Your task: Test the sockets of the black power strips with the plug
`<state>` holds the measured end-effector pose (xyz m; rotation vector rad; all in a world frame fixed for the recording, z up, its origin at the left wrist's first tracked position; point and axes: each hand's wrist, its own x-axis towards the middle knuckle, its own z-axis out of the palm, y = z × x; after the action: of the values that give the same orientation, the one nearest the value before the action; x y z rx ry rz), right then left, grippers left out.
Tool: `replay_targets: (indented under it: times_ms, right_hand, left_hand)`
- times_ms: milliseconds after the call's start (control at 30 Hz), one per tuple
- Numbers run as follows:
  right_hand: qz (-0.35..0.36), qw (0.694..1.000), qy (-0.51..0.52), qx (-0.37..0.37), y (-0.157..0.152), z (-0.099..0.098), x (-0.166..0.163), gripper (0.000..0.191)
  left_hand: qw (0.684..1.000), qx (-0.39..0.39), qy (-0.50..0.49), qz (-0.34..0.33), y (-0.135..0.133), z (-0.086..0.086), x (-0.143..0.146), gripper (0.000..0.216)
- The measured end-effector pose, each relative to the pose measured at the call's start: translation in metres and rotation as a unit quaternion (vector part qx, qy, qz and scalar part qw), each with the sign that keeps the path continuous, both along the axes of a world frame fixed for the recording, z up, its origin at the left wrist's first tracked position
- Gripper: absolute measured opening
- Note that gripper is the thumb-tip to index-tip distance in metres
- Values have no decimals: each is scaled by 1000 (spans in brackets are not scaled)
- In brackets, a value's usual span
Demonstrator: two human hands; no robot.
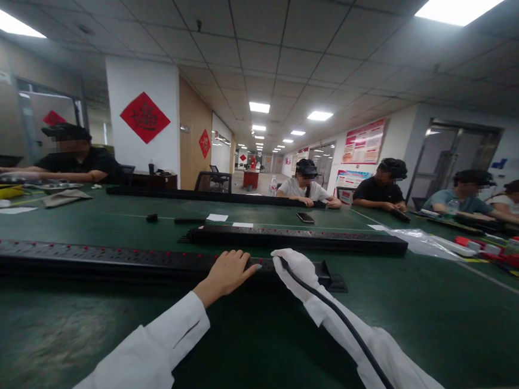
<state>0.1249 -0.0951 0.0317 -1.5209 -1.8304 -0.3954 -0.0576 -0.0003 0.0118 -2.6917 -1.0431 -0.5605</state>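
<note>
A long black power strip (pixel 157 259) with red dots along its top lies across the green table. My bare left hand (pixel 227 273) rests over it near its right end, fingers bent over the top and thumb stretched to the right. In a white glove, my right hand (pixel 296 272) is closed round a black cable (pixel 341 317) at the strip's right end. The cable runs back along my right forearm; its tip is hidden in the glove. Just behind lies a second black power strip (pixel 299 236).
Another long black strip (pixel 187 195) lies along the table's far edge. A phone (pixel 305 217), white paper slips (pixel 217 217) and a small black piece (pixel 152 218) lie between. Clear plastic wrap (pixel 425 244) and red parts (pixel 516 258) are at right. Several people sit around the table.
</note>
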Motion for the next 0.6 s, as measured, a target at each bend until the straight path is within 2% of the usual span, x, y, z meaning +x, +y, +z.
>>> replay_targets:
  times_ms: [167, 367, 600]
  right_hand:
    - [23, 1000, -7, 0, 3, -2, 6, 25]
    - [16, 1000, 26, 7, 9, -8, 7, 26]
    - [-4, 994, 34, -99, 11, -1, 9, 27]
  left_hand:
    - [1000, 19, 8, 1, 2, -2, 1, 58]
    - [1000, 22, 15, 5, 2, -1, 3, 59]
    - [1000, 19, 9, 17, 0, 0, 4, 59]
